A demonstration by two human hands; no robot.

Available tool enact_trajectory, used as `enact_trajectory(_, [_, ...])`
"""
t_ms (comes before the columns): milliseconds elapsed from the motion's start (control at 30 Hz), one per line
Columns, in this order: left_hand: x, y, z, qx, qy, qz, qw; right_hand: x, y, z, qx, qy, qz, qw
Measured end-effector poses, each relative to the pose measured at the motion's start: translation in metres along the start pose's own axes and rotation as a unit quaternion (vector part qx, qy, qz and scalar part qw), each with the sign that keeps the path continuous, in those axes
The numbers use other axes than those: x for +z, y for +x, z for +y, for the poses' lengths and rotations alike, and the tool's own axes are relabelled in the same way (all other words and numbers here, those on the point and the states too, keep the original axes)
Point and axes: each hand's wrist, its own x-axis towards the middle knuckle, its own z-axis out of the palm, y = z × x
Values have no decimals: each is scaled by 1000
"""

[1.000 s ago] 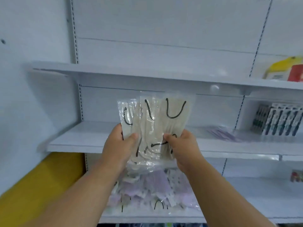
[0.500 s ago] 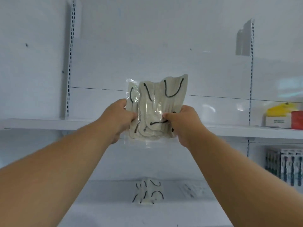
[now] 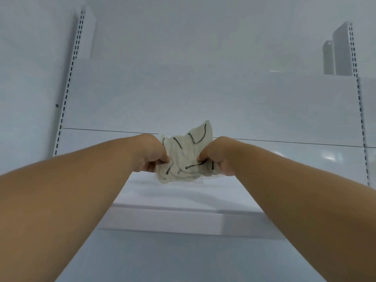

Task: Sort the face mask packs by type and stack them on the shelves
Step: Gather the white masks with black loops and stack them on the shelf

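You are holding the bundle of face mask packs [image 3: 186, 153] up with both arms stretched out — your left hand [image 3: 151, 154] is pinching its left edge, your right hand [image 3: 218, 156] is gripping its right edge. The cream packs, black ear loops showing, are hanging just above the white shelf [image 3: 183, 200], before the back panel [image 3: 183, 94].

A small bunch of face mask packs [image 3: 188, 154] is held upright over a white shelf [image 3: 183, 195], its lower edge close to the shelf surface; whether it touches cannot be told. The masks are cream-coloured with thin black ear loops, sealed in clear wrappers and fanned so their top corners spread apart. The left hand [image 3: 151, 154] pinches the bunch's left edge and the right hand [image 3: 220, 155] pinches its right edge.
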Motion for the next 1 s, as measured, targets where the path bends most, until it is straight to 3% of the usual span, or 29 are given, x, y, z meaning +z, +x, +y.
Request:
enact_trajectory(133, [8, 30, -15, -19, 85, -22, 996, 12, 32, 16, 2, -105, -19, 994])
enact_trajectory(200, [12, 41, -23, -27, 140, -47, 989, 19, 41, 23, -11, -223, -26, 974])
enact_trajectory(267, [19, 43, -29, -27, 250, -63, 966, 22, 44, 29, -37, -444, -31, 895])
enact_trajectory(333, [21, 40, -32, -4, 436, -55, 898, 26, 40, 31, -70, -586, -13, 807])
enact_trajectory(367, [21, 37, -32, 24, 506, -36, 861, 26, 40, 30, -77, -611, 1, 788])
enact_trajectory(433, [17, 35, -28, 74, 547, 16, 833, 26, 34, 28, -93, -619, 37, 779])
enact_trajectory(500, [14, 26, -21, 137, 530, 59, 835, 26, 24, 23, -140, -593, 84, 788])
enact_trajectory(600, [10, -2, -10, 187, 537, 67, 820, 26, -3, 16, -229, -557, 137, 786])
enact_trajectory(700, [-1, -44, -9, 226, 530, 84, 813, 30, -45, 13, -265, -547, 153, 779])
enact_trajectory(867, [-35, -148, -33, 302, 401, 151, 851, 49, -147, 15, -315, -501, 211, 778])
enact_trajectory(1000, [-59, -245, -82, 349, 344, 164, 856, 81, -244, 28, -336, -417, 231, 812])
